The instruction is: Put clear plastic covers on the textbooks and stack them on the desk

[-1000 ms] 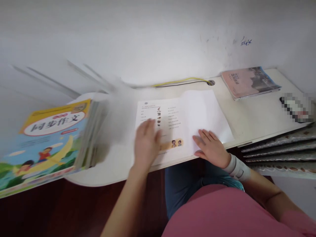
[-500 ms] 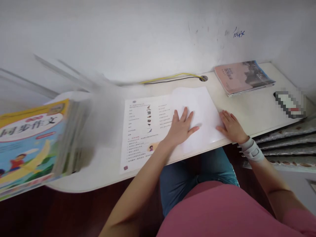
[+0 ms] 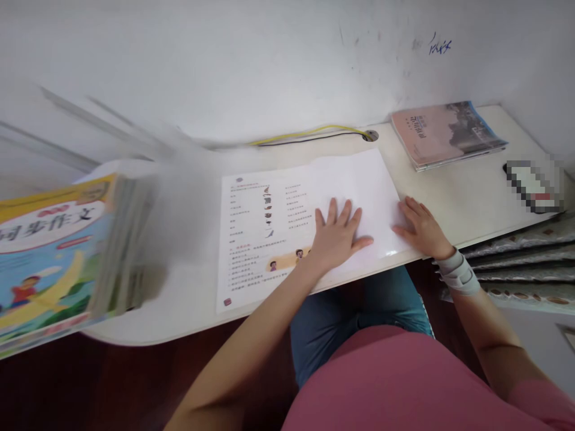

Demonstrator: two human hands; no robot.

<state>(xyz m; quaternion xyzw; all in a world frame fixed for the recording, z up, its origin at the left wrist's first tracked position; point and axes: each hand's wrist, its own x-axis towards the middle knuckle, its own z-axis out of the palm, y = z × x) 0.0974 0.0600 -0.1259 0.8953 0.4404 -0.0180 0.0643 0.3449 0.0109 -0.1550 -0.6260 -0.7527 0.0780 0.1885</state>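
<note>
My left hand [image 3: 338,234] lies flat with fingers spread on a blank white sheet [image 3: 363,185], which overlaps the right side of a printed worksheet [image 3: 260,227]. The worksheet has lines of Chinese text, small pictures and cartoon figures, and my left wrist covers part of its lower edge. My right hand [image 3: 423,228] rests near the desk's front edge, its fingertips on the right margin of the white sheet. A grey brace wraps my right wrist. Neither hand grips anything.
A thick stack of Chinese workbooks [image 3: 54,251] sits at the left end of the white desk [image 3: 453,197]. A pink book [image 3: 444,134] lies at the back right. A yellow and black cable [image 3: 309,135] runs to a desk grommet [image 3: 371,136]. A pixelated object [image 3: 534,185] lies at right.
My left hand has moved right from the printed part of the worksheet onto the white sheet. The whole view has shifted slightly, and my right hand stays near the sheet's right edge.
</note>
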